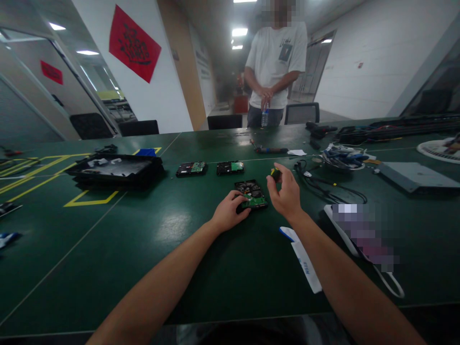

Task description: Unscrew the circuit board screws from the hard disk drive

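A black hard drive with a green circuit board [254, 201] lies on the green table in front of me. My left hand [232, 210] grips its left edge, with thumb and fingers curled around the near corner. Just right of the drive, my right hand [285, 191] is raised above the table. Its thumb and fingers pinch a small yellow-and-black tool [274, 173], mostly hidden by the fingers. Two more hard drives lie farther back: one on the left [191, 168] and another [230, 167] nearer the middle.
Stacked black trays [115, 170] stand at left. To the right are black cables [323, 187], a heaped bowl [343, 157], a grey metal box [419, 176] and a white-edged device [359, 235]. A white-and-blue strip [304, 263] lies by my right forearm. Across the table stands a person [276, 67].
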Demonstrator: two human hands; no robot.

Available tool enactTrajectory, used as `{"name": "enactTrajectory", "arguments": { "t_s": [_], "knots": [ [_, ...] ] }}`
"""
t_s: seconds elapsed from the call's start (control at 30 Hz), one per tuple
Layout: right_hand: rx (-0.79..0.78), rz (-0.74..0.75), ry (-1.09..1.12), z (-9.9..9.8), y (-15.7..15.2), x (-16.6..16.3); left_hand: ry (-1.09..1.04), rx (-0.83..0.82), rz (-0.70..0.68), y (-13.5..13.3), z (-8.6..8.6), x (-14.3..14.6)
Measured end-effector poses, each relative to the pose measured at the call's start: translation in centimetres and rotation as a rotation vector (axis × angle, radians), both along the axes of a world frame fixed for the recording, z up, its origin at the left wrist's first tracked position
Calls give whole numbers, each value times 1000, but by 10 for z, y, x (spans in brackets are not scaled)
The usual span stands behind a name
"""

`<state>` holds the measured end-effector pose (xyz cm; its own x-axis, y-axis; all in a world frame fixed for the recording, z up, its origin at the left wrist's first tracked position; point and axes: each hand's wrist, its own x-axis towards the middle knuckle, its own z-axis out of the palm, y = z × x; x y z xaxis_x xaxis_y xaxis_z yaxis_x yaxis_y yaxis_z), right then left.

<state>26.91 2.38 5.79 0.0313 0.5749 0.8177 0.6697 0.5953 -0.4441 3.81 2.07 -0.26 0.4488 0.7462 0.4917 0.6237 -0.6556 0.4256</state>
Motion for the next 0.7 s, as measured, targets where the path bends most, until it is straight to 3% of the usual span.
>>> {"name": "enactTrajectory", "arguments": {
  "t_s": [0.17, 0.37, 0.47, 0.7],
  "knots": [
    [-55, 118, 98, 0, 1, 1, 5, -13, 0, 0, 1, -1],
    [-1, 9, -17, 6, -4, -2, -3, -8, -6, -1, 1, 0],
    [-16, 22, 35, 8, -5, -4, 2, -10, -7, 0, 1, 0],
    [-271, 420, 445, 12, -3, -5, -4, -10, -9, 1, -1, 0]
  ]
}}
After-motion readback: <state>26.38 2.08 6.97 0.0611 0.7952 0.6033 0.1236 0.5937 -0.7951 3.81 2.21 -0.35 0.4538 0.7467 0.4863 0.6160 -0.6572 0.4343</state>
